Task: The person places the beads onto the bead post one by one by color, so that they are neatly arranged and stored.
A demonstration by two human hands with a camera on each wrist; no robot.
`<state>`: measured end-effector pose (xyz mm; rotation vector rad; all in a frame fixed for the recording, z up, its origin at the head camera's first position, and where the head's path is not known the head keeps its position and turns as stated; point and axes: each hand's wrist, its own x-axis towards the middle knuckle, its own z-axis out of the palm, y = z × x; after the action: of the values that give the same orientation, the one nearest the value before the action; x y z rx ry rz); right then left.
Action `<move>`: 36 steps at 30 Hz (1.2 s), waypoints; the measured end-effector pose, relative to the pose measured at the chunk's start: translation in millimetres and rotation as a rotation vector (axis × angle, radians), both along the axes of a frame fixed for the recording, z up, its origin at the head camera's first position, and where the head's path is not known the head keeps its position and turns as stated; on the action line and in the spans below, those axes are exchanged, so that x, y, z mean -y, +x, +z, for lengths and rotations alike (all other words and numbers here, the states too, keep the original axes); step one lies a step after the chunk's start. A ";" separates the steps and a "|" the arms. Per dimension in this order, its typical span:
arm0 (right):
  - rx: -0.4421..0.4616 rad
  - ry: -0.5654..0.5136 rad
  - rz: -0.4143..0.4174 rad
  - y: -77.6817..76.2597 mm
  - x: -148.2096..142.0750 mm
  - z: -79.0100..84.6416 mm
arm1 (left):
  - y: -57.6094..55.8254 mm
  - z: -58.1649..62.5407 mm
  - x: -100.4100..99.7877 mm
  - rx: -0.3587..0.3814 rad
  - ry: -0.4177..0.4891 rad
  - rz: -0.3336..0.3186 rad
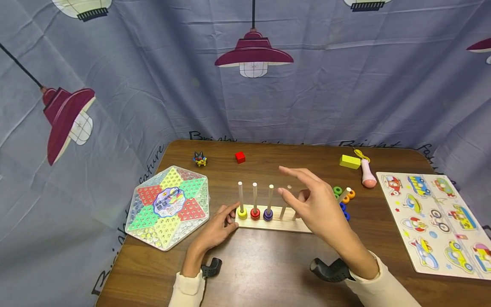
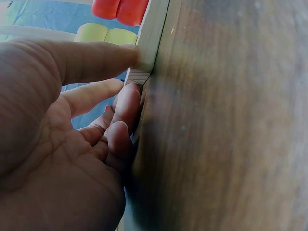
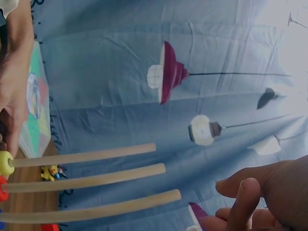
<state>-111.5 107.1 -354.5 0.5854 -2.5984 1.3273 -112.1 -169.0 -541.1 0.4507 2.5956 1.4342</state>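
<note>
A wooden peg stand (image 1: 295, 225) lies across the middle of the table with upright pegs. In the head view its left three pegs carry yellow rings (image 1: 242, 213), red rings (image 1: 255, 214) and dark blue-purple rings (image 1: 268, 215) at the bottom. My left hand (image 1: 215, 228) grips the stand's left end; the left wrist view has the thumb along the front edge and fingers at the end face. Over the stand's right part hovers my right hand (image 1: 324, 209), thumb and forefinger spread apart, nothing between them. It hides some of the right-hand pegs.
Loose green rings (image 1: 337, 190), orange rings (image 1: 351, 194) and blue rings (image 1: 342, 206) lie beyond the right hand. A Chinese checkers board (image 1: 193, 187) is left, a picture puzzle board (image 1: 418, 221) right. Behind stand a figurine (image 1: 200, 159), red cube (image 1: 240, 157), yellow block (image 1: 350, 162) and pink-handled object (image 1: 367, 172).
</note>
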 end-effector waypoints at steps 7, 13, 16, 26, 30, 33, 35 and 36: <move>-0.129 -0.116 -0.008 4.2 -20.6 11.1 | -0.3 -0.7 0.0 -0.004 -0.006 0.002; -0.171 -0.278 -0.170 7.7 -61.2 25.1 | -0.4 -1.3 0.0 -0.008 -0.003 0.001; -0.188 -0.296 -0.296 -2.1 -89.5 16.6 | -0.6 -1.4 0.1 -0.010 -0.002 0.000; 0.156 -0.071 -0.502 -52.1 -189.6 -111.1 | -0.3 -2.0 1.0 0.007 -0.004 -0.008; 0.184 0.063 -0.349 -59.2 -205.0 -147.9 | 0.0 -2.0 1.2 0.010 -0.006 -0.005; 0.202 0.105 -0.257 -63.5 -210.2 -162.5 | 0.3 -1.4 0.9 0.013 -0.003 -0.002; 0.212 0.135 -0.223 -66.2 -211.9 -170.3 | 0.5 -1.0 0.5 0.012 0.002 -0.003; 0.206 0.152 -0.214 -67.3 -212.0 -173.5 | 0.5 -0.7 0.3 0.011 0.003 -0.004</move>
<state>-178.8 319.1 -528.1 0.1901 -2.8486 1.1866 -111.6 -169.3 -541.8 0.4467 2.5828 1.4360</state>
